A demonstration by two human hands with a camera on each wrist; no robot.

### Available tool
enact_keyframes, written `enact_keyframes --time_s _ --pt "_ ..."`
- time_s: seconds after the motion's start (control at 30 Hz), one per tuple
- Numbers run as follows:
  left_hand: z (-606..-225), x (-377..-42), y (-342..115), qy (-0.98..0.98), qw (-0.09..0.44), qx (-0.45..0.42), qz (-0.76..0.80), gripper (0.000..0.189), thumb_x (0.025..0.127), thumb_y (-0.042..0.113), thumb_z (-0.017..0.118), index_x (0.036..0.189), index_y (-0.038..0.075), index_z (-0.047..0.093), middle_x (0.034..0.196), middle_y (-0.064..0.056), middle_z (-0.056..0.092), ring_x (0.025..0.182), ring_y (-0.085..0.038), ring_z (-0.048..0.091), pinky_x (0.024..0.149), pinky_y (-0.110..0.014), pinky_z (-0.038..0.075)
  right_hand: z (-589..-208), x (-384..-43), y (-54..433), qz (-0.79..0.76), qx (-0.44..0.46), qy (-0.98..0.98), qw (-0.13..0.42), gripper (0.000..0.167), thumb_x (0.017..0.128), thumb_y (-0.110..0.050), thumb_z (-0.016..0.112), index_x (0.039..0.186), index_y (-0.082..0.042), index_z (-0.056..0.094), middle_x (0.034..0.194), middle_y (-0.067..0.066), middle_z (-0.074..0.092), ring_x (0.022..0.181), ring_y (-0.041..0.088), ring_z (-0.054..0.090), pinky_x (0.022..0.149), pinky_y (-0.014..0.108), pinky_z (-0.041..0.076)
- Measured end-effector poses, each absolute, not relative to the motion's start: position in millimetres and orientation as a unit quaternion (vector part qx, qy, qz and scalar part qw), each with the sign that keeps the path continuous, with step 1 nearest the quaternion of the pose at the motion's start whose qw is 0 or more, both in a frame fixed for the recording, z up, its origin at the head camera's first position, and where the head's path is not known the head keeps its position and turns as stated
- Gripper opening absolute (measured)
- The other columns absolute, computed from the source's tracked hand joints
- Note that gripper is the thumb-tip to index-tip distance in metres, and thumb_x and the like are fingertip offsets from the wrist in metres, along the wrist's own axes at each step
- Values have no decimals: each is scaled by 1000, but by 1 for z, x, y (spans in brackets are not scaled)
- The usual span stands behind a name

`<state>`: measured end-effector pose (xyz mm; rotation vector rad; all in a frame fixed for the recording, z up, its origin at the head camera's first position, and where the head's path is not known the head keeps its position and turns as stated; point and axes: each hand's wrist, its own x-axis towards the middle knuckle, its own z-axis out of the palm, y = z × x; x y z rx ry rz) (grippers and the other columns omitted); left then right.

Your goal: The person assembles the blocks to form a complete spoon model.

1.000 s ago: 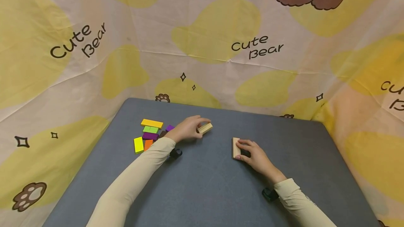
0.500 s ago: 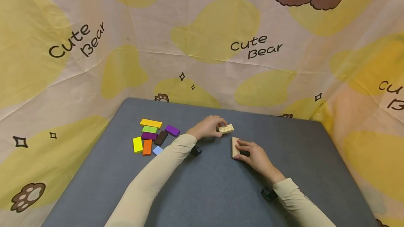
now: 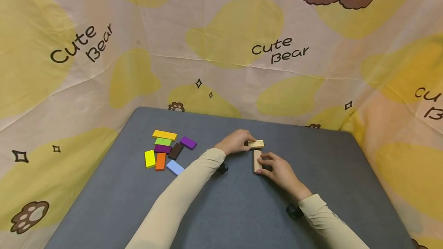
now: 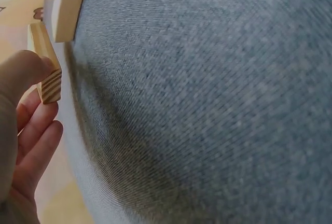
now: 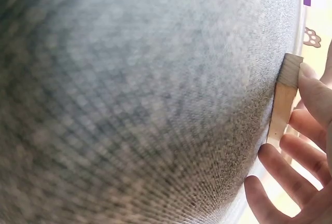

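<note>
My left hand (image 3: pixel 237 141) pinches a plain wooden block (image 3: pixel 256 144) with striped grain between thumb and fingers. In the left wrist view this striped block (image 4: pixel 43 53) appears raised off the table. It lies crosswise near the far end of a second plain wooden block (image 3: pixel 257 160); whether they touch is unclear. My right hand (image 3: pixel 281 170) holds that second block on the table, its thumb by the near end. The right wrist view shows the same second block (image 5: pixel 285 97) between thumb and fingers.
Several coloured blocks lie loosely grouped at the left of the grey table (image 3: pixel 221 206), among them a yellow-orange block (image 3: pixel 164 135), a purple block (image 3: pixel 188 143) and an orange block (image 3: pixel 160 161). A light blue block (image 3: pixel 175 167) lies by the left sleeve. A printed cloth (image 3: pixel 221 37) surrounds the table.
My left hand has moved right with the striped wooden block, turning it level and bringing it to the far end of the other block. The right hand stays in place.
</note>
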<state>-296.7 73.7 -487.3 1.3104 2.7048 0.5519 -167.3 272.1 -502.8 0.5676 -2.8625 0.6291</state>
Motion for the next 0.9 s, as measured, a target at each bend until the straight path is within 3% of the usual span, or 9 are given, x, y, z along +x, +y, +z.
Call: enact_keyframes --time_s 0.23,0.9 --pt "-492 -297 78 886 42 439 145 34 96 24 66 130 18 67 125 -2 68 113 -17 64 98 -32 52 -503 -167 272 207 194 -955 84 47 81 -36 79 121 -11 72 121 5 67 107 26 68 84 43 57" --pt "-496 -297 81 880 41 452 140 31 97 23 64 127 18 69 123 0 68 109 -13 64 94 -28 52 -502 -168 273 213 191 -955 79 47 81 -36 79 121 -11 72 121 5 68 106 26 69 83 43 57"
